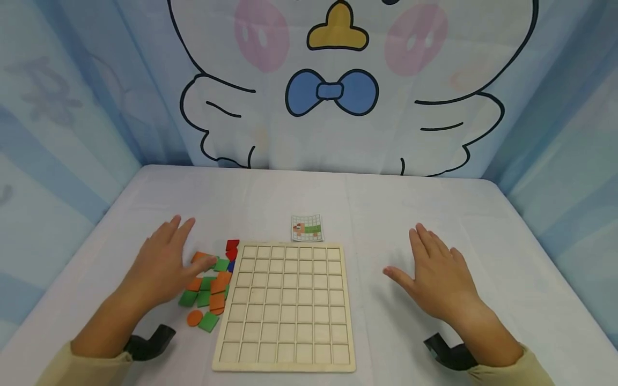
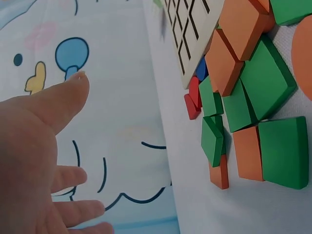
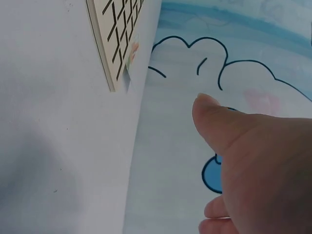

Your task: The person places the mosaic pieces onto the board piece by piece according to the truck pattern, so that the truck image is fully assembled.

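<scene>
A square wooden grid board [image 1: 282,312] lies in the middle of the table, its cells bare. Left of it is a loose pile of green tiles [image 2: 282,151], orange tiles [image 2: 224,63], an orange disc [image 1: 195,318], red pieces [image 1: 232,245] and a bit of blue. My left hand [image 1: 161,262] hovers over the left side of this pile, fingers extended and thumb spread, holding nothing. To the right of the board, my right hand [image 1: 439,276] is held above the white tabletop with fingers straight and thumb out, also holding nothing.
Behind the board's far edge stands a small card [image 1: 307,228] printed with a coloured picture on a grid. A white cloth covers the table [image 1: 401,203]. Curtains with a cartoon figure and blue bow tie [image 1: 331,91] hang at the back and sides.
</scene>
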Demonstrator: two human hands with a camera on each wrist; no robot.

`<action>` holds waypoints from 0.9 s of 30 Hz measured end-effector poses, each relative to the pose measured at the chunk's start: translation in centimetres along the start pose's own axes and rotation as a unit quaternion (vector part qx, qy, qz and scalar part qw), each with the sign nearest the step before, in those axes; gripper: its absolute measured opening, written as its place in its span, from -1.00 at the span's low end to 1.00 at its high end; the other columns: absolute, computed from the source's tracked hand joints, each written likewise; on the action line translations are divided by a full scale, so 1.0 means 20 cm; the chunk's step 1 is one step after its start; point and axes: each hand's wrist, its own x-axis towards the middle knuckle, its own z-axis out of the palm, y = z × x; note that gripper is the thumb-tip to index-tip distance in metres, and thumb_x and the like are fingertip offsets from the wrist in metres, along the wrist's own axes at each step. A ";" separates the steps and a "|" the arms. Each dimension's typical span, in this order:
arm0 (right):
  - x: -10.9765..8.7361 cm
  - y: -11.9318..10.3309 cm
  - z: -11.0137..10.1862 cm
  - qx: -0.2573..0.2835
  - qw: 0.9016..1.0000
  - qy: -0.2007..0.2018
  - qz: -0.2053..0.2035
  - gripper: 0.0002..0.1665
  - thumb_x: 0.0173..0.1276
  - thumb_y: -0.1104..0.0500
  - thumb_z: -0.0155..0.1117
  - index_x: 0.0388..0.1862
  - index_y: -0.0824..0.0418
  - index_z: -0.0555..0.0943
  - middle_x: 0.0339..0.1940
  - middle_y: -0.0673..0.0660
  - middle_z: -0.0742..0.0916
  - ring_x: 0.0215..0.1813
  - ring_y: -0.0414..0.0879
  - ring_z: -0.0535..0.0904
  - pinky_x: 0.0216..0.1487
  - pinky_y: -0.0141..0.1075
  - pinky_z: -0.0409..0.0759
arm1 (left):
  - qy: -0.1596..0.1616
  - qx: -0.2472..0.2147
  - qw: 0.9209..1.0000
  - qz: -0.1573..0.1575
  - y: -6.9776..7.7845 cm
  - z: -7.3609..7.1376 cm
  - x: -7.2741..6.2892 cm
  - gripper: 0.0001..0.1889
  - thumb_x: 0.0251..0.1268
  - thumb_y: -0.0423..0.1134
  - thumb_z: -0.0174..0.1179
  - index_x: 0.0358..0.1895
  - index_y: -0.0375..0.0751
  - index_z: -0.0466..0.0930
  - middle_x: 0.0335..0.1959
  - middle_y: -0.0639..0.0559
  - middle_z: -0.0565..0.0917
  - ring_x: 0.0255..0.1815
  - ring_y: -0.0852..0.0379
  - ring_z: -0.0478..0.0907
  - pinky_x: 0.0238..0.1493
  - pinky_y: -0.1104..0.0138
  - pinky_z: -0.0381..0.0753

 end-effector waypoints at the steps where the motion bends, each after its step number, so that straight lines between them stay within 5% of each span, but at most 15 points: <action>1: 0.00 0.00 0.00 0.004 1.000 0.007 -0.008 0.13 0.37 -0.32 0.23 0.48 0.55 0.16 0.51 0.48 0.24 0.47 0.39 0.18 0.30 0.38 0.19 | -0.001 -0.008 1.000 -0.001 0.00 0.00 0.00 0.01 0.29 0.18 0.28 0.53 -0.46 0.02 0.50 -0.54 0.00 0.46 -0.55 -0.04 0.31 -0.40 0.02; 12: 0.01 0.00 0.03 0.118 0.992 0.015 -0.038 0.08 0.27 -0.18 0.44 0.47 0.50 0.24 0.45 0.45 0.38 0.42 0.38 0.29 0.33 0.25 0.28 | -0.002 -0.059 0.998 0.022 0.01 -0.01 -0.01 -0.06 0.15 -0.02 0.47 0.52 -0.30 0.18 0.51 -0.37 0.17 0.44 -0.43 0.12 0.25 -0.33 0.24; 18: 0.02 -0.01 0.08 0.159 0.985 0.024 -0.070 0.04 0.19 -0.11 0.52 0.46 0.42 0.31 0.42 0.37 0.45 0.41 0.30 0.34 0.31 0.21 0.34 | -0.027 -0.079 0.996 0.039 0.00 0.01 0.00 -0.07 0.10 -0.07 0.52 0.50 -0.27 0.23 0.49 -0.33 0.22 0.44 -0.37 0.17 0.25 -0.28 0.31; 27: 0.02 -0.06 0.13 0.179 0.976 0.016 -0.122 -0.02 0.13 -0.06 0.59 0.41 0.37 0.40 0.36 0.28 0.53 0.36 0.22 0.42 0.27 0.13 0.42 | -0.088 -0.089 0.992 0.024 0.00 0.05 0.00 -0.21 0.18 -0.01 0.46 0.44 -0.20 0.37 0.39 -0.31 0.40 0.33 -0.35 0.34 0.18 -0.25 0.41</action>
